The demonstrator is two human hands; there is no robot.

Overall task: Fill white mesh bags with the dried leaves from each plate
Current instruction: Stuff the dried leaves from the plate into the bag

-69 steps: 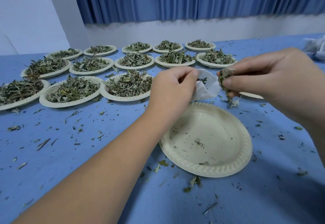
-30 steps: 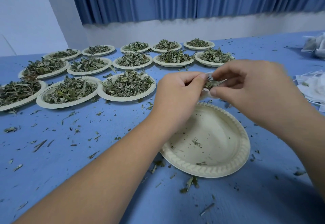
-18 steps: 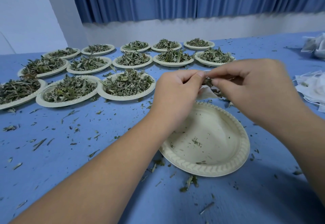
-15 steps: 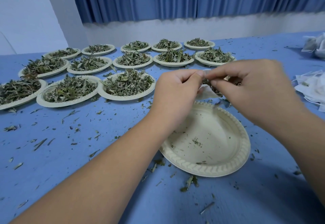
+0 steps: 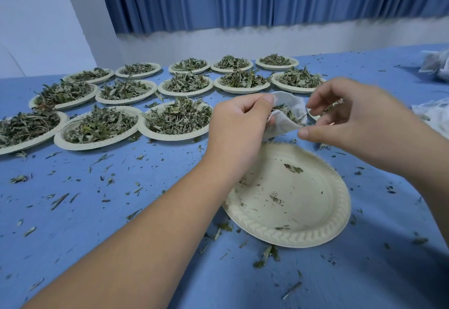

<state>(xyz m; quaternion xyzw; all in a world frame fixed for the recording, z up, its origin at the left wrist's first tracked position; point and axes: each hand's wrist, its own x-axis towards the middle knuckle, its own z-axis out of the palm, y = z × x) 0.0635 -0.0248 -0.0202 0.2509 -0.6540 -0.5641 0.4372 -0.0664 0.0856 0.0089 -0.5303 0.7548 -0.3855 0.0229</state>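
Note:
My left hand [image 5: 238,126] pinches the rim of a white mesh bag [image 5: 283,125] and holds it up over a nearly bare paper plate [image 5: 303,214]. The bag's mouth faces right and gapes, with dried leaves [image 5: 289,114] showing inside. My right hand [image 5: 352,124] hovers just right of the mouth with fingers spread and loosely bent. Its thumb is close to the bag's lower edge, and I see nothing held in it. Only a few leaf crumbs lie on the plate.
Several paper plates heaped with dried leaves [image 5: 177,119] stand in rows to the left and behind. More white mesh bags [image 5: 435,114] lie at the right edge, and another pile [image 5: 437,63] at the far right. Leaf bits litter the blue tablecloth [image 5: 97,211].
My right hand brought a pinch of leaves to the bag, pushed it in, then drew back with fingers spread. The bag's mouth now shows open with leaves inside.

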